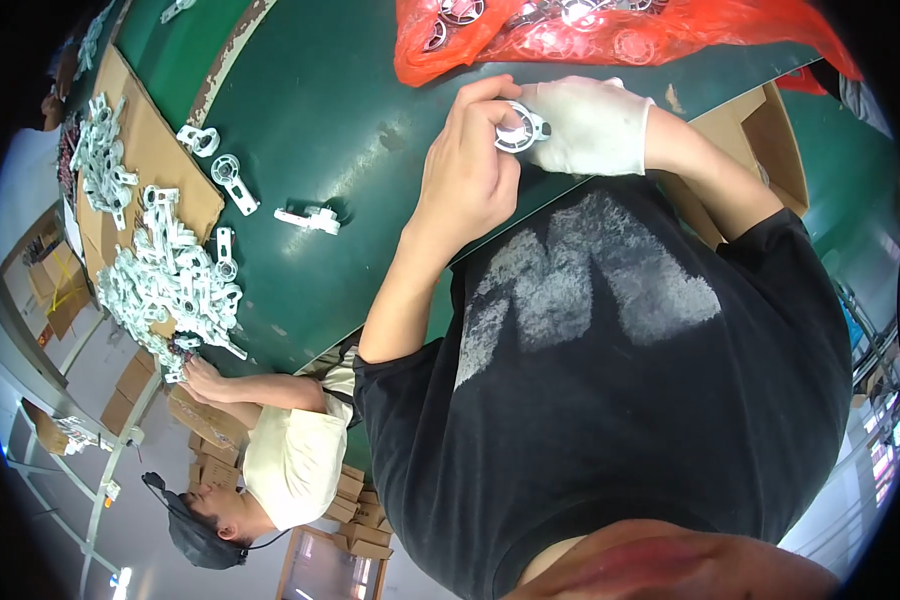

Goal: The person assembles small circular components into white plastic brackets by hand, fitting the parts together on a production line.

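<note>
Over the green tabletop my two hands meet around a small part with a round ring (516,128), silvery white at the rim with a dark clip-like end. My bare left hand (470,160) curls its fingers round the ring's left side. My right hand (592,125), in a white glove, closes on the ring's right end; its fingertips are partly hidden. Left of my hands lies a loose white part (310,219) on its side. Farther left are two more white parts with round rings, one of them a long-handled piece (234,184).
A red plastic bag (610,45) with ring-shaped parts lies beyond my hands. At the left, a large heap of white parts (175,270) spreads beside a cardboard sheet (135,120). A co-worker (295,450) reaches into the heap. A cardboard box (770,145) stands by my right arm.
</note>
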Demonstrator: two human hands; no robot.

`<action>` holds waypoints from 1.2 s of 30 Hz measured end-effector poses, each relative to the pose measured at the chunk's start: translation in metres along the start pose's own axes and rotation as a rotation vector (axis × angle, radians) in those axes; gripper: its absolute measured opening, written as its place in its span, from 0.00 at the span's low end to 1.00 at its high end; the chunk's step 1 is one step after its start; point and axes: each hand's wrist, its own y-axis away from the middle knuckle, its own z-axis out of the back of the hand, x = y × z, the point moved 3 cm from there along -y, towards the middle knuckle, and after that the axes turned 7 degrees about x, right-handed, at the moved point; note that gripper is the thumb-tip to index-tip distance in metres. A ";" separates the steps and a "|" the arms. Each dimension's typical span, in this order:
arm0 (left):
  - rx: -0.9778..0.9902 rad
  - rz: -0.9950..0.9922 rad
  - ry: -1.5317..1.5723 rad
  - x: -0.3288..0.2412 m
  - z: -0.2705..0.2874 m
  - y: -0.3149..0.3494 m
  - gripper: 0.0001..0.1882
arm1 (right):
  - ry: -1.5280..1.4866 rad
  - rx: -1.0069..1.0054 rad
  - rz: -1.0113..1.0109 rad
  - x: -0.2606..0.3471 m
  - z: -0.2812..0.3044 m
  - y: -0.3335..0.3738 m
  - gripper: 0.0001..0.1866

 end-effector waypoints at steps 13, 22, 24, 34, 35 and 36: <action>-0.206 -0.022 -0.038 0.000 0.018 0.014 0.17 | -0.198 0.114 0.057 0.009 0.003 0.001 0.14; -0.354 -0.067 0.048 -0.002 0.008 0.018 0.16 | -0.549 0.330 0.032 0.021 0.014 0.009 0.13; -0.367 -0.077 0.052 -0.002 0.006 0.018 0.16 | -0.636 0.438 -0.026 0.020 0.012 0.011 0.12; -0.342 -0.025 0.220 0.001 0.005 0.016 0.16 | -0.888 0.451 0.137 0.008 0.011 0.018 0.15; -0.339 -0.042 0.232 0.000 0.005 0.016 0.16 | -0.883 0.420 0.148 0.010 0.013 0.020 0.17; -0.338 -0.041 0.230 0.000 0.005 0.016 0.16 | -0.878 0.388 0.160 0.012 0.016 0.022 0.20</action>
